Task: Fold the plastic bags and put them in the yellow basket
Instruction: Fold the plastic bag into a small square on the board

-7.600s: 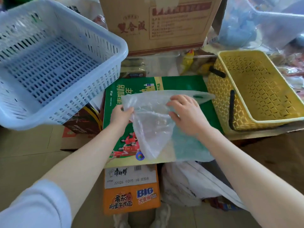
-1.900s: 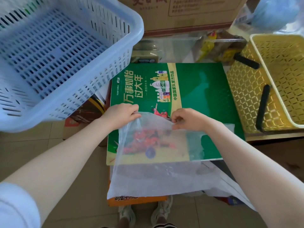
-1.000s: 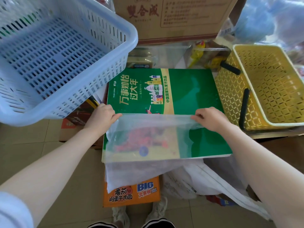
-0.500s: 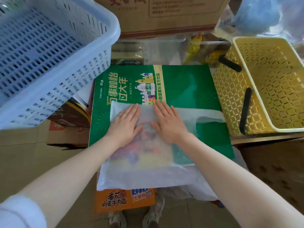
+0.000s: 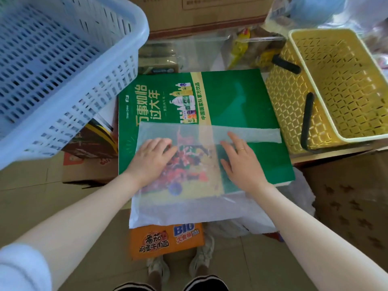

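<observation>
- Since half a second ago both palms have slid apart across the plastic bag [image 5: 189, 198].
- Left hand [image 5: 152, 159] and right hand [image 5: 241, 160] press it with fingers straight, likely smoothing it before folding.
- It lies on a green box [image 5: 241, 97] reading "TEAM CHINA".
- Yellow basket [image 5: 336, 85] waits at two o'clock.
- Orange carton [image 5: 165, 240] at six o'clock reads "BIG".

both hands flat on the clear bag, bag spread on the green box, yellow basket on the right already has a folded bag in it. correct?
One thing is off: the yellow basket holds nothing; the head view shows only its bare lattice floor. The rest stands: the left hand and the right hand lie flat on the clear bag, which is spread on the green box, with the basket on the right.
</observation>
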Demonstrator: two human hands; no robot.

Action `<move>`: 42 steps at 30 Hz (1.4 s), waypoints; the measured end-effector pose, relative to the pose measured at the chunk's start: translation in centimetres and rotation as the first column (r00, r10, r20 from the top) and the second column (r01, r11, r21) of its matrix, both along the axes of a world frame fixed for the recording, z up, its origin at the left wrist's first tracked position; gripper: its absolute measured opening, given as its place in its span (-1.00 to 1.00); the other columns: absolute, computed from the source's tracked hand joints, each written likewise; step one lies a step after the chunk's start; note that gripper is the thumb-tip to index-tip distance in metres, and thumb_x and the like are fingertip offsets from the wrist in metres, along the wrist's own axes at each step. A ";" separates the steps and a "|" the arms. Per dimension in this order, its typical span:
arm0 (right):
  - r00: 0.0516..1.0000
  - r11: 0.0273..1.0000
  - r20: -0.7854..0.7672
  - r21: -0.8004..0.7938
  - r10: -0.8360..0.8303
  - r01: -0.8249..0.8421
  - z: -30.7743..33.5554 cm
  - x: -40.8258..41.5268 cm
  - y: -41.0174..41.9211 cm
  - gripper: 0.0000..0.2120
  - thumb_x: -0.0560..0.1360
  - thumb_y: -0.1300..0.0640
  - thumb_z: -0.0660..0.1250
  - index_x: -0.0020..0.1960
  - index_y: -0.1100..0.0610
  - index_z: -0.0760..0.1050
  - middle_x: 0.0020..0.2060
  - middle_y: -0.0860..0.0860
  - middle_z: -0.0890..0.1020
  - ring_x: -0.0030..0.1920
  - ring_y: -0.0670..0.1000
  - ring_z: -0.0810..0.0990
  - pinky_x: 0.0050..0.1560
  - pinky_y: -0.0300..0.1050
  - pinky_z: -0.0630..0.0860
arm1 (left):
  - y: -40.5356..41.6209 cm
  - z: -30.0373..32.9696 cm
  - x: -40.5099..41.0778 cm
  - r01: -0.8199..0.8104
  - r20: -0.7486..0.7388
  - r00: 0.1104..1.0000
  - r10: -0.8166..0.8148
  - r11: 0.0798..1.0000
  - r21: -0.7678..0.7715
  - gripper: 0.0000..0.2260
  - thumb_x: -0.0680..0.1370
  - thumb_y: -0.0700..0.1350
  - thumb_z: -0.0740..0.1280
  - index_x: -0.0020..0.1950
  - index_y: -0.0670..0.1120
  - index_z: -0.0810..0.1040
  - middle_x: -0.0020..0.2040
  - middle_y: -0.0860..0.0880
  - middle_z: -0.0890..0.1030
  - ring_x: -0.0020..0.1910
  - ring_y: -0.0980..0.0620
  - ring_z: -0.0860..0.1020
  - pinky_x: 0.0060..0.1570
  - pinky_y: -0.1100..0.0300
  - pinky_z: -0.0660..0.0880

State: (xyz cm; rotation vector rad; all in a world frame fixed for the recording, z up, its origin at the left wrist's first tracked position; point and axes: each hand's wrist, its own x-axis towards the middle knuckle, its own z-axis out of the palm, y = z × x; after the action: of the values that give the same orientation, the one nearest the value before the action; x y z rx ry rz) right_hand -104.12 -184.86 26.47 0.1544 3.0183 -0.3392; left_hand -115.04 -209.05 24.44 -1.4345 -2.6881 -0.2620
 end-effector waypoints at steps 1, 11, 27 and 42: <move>0.997 0.998 -0.042 -0.018 0.063 -0.064 0.5 0.5 -1.1 -0.67 0.49 0.12 0.20 0.20 0.23 0.47 0.30 0.26 0.42 0.18 0.32 0.49 0.06 0.14 0.49 | -0.1 0.3 0.7 0.078 0.008 0.997 -0.079 0.996 0.038 -0.80 0.42 -0.20 0.27 0.03 -0.16 0.50 -0.07 -0.14 0.51 -0.12 -0.15 0.50 -0.15 0.05 0.46; 0.978 0.999 0.202 0.000 0.043 -0.044 -0.7 4.1 -7.4 -0.39 0.55 -0.14 -0.09 0.48 0.18 0.14 0.50 0.09 0.16 0.48 0.11 0.17 0.41 0.09 0.17 | -8.8 0.1 5.3 0.333 0.183 0.938 -0.295 0.915 -0.230 -0.23 0.42 0.44 0.00 0.42 -0.07 0.27 0.41 -0.10 0.34 0.37 -0.09 0.33 0.35 0.08 0.21; 0.989 0.994 0.098 -0.026 0.109 -0.107 1.9 8.3 -12.7 -0.20 0.33 -0.43 0.15 0.36 0.11 0.37 0.34 0.06 0.44 0.30 0.10 0.45 0.36 0.08 0.26 | -10.2 1.0 6.5 0.077 0.547 0.785 -0.290 0.922 0.379 -0.70 0.59 -0.01 0.20 0.30 -0.04 0.45 0.28 0.06 0.47 0.31 0.20 0.34 0.34 0.19 0.26; 0.929 0.961 0.359 -0.215 -0.090 0.176 7.1 2.1 -6.4 -0.80 0.60 0.08 0.14 0.06 0.19 0.44 -0.09 0.08 0.50 -0.05 0.10 0.47 -0.13 -0.09 0.31 | -8.7 4.0 3.3 -0.616 0.886 0.441 0.145 0.766 0.181 -0.72 0.60 0.03 0.15 0.02 -0.14 0.53 -0.04 -0.15 0.61 -0.04 -0.11 0.56 -0.12 0.11 0.40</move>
State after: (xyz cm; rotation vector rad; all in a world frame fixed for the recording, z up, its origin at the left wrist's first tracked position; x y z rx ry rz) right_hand -101.98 -191.28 33.56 0.3605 2.5972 -0.6212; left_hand -111.72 -217.79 28.45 -0.4632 -3.0817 -1.8764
